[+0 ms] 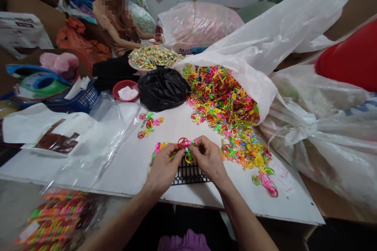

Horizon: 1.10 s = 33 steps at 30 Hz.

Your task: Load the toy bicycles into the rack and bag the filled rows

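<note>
Above a black slotted rack (pixel 191 174) my two hands meet at a small red plastic piece (pixel 183 142) with a ring. My left hand (pixel 163 164) pinches its left side between thumb and fingers. My right hand (pixel 209 159) is closed at its right side, where pink and green bits show. A yellow ring hangs just below the fingertips. Colourful pieces (pixel 159 148) stand in a row at the rack's left, partly behind my left hand. A small group of loose pieces (pixel 149 123) lies farther back on the white table (pixel 118 168).
A large pile of colourful pieces (pixel 226 98) spills from a white sack (pixel 262 90). Behind are a black bag (pixel 163 88), a red bowl (pixel 126 91) and a basin of wrapped items (pixel 156 57). A person (pixel 118 27) sits at the back left. Clear plastic (pixel 88 153) covers the table's left.
</note>
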Available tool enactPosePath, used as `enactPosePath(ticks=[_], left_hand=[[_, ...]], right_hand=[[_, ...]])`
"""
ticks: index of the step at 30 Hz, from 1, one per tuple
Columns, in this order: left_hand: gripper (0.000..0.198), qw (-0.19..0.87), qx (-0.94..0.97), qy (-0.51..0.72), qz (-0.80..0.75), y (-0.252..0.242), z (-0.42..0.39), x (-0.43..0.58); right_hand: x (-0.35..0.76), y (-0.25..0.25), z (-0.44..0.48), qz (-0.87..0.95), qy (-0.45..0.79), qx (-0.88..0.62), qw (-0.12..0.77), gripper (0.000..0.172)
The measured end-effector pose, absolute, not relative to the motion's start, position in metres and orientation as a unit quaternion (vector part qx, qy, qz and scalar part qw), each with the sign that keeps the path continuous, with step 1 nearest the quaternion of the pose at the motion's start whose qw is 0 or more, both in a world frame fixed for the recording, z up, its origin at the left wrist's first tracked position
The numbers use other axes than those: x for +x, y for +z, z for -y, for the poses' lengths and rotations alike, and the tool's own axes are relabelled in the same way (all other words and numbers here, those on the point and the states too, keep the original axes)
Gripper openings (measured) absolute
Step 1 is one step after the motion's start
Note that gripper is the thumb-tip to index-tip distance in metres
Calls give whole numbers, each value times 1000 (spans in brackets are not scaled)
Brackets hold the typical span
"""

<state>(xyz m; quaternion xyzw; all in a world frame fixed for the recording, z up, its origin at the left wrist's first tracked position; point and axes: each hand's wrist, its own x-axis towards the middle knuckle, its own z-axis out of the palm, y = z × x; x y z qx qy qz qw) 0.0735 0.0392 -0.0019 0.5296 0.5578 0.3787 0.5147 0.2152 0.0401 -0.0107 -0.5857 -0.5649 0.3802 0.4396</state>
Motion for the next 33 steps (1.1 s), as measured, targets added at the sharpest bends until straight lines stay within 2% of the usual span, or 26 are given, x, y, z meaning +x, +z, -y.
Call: enactPosePath(ticks=[4, 8, 10, 12, 15, 19, 22, 25, 29, 33], left_hand=[[38, 624, 418, 429, -502, 4, -45, 77], [35, 658, 275, 525, -465, 14, -53, 71], [33, 641, 228, 584, -443, 14, -55, 70], [33, 618, 223, 623, -424, 11, -55, 73], [35, 584, 270, 634, -430, 3, -50, 84], [42, 516, 427, 588, -453, 5, -39, 69], [43, 348, 608, 515, -494, 12, -33, 26], [32, 212, 727, 399, -517, 9, -25, -12], [25, 166, 804, 301, -485, -14, -13, -21], [23, 137, 819, 296, -472, -28, -10, -10]], right_hand=[[221, 1, -55, 616, 371, -550, 426, 14], [215, 16, -51, 659, 191, -545, 482, 24], [205, 14, -43, 654, 130, -556, 496, 22], [191, 6, -37, 665, 160, -560, 468, 18], [172, -6, -40, 648, 275, -567, 428, 19], [169, -7, -52, 605, 341, -562, 450, 15], [179, -15, -44, 609, 367, -532, 460, 14], [185, -48, -24, 619, 415, -518, 419, 11], [182, -98, -14, 630, 411, -541, 376, 11], [175, -111, -40, 657, 320, -586, 350, 9]])
